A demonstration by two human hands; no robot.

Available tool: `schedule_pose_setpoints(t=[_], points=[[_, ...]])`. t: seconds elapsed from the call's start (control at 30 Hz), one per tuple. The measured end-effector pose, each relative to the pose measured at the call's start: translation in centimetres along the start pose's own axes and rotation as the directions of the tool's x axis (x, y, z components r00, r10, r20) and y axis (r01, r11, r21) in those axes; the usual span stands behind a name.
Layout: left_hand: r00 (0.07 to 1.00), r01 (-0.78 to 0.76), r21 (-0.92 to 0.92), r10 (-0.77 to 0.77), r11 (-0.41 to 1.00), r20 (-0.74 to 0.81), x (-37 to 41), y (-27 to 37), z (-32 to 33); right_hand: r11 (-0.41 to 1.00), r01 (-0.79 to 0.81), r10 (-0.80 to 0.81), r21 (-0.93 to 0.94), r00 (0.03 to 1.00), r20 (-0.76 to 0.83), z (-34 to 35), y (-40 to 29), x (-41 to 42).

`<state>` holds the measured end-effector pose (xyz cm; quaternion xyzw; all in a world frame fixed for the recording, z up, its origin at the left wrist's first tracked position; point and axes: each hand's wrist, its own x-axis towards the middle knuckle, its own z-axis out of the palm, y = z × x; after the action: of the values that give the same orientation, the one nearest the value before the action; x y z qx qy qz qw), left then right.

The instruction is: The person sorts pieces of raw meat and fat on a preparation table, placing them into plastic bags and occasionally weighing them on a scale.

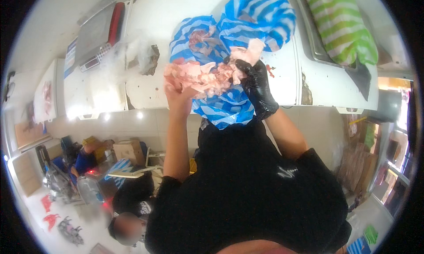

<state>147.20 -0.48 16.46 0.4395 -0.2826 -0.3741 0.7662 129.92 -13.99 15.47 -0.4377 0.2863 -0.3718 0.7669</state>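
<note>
Pale pink, ruffled raw meat (202, 77), perhaps skin or fatty tissue, stretches between my two hands. My bare left hand (180, 96) grips its left end. On the other end, my right hand (260, 85), in a black glove, pinches a smoother, paler piece with thumb and fingers. Below the meat, a blue-and-white striped plastic bag (228, 108) hangs over the front edge of the white top. Behind my hands sits an open striped bag (182, 39) with more pinkish meat inside. A fuller striped bag (258, 15) stands beyond it.
The worn white chest-freezer top (149, 91) has rusty patches. A digital scale (94, 39) stands at the left, near crumpled clear plastic (144, 55). At the right, a green-striped bag (344, 29) rests on a metal tray (318, 52). Another person (132, 191) is behind me at lower left.
</note>
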Motion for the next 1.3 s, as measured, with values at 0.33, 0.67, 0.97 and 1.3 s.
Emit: schedule_pose_setpoints(t=[0.33,0.67,0.97,1.3], points=[[0.977,-0.072,0.377,0.141,0.923,-0.161,0.7,6.9,-2.5,0.893,0.059,-0.039,-0.447,0.998,0.055,-3.1,-5.2,3.0],[0.999,0.033,0.437,-0.046,0.899,0.018,1.6,4.0,0.8,0.201,0.493,0.052,-0.846,0.857,0.512,0.5,-0.7,4.8],[0.978,-0.015,0.496,-0.091,0.868,0.188,1.8,4.2,5.9,0.909,0.047,0.087,-0.413,0.95,0.3,-2.7,1.1,3.8],[0.988,0.138,0.291,-0.112,0.947,-0.104,1.7,6.3,-1.1,-0.038,0.617,-0.378,-0.786,0.72,0.583,-4.1,0.4,3.6]])
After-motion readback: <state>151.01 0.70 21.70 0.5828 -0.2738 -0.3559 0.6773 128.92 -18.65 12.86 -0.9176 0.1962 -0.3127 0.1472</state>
